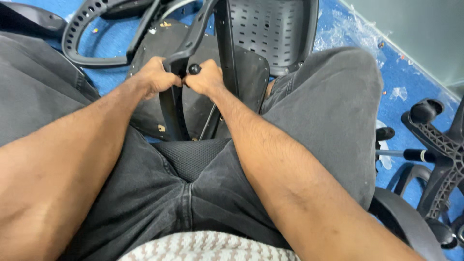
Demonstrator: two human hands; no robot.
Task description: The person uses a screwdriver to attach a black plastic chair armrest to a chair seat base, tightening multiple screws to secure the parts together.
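Note:
My left hand (153, 75) grips a black curved armrest bracket (175, 104) of an upturned office chair. My right hand (207, 77) is closed around a small black knob (194, 68) on that bracket, right beside the left hand. The underside of the chair's seat (244, 77) lies between my knees on the blue floor. A perforated black backrest (270, 29) stands behind it. My legs in dark grey jeans frame the chair parts on both sides.
A loose black armrest loop (84, 43) lies at the upper left. A black star-shaped chair base (442, 154) with castors and a gas cylinder (408, 154) sits at the right. Scraps of clear plastic wrap (348, 26) litter the blue floor near a wall.

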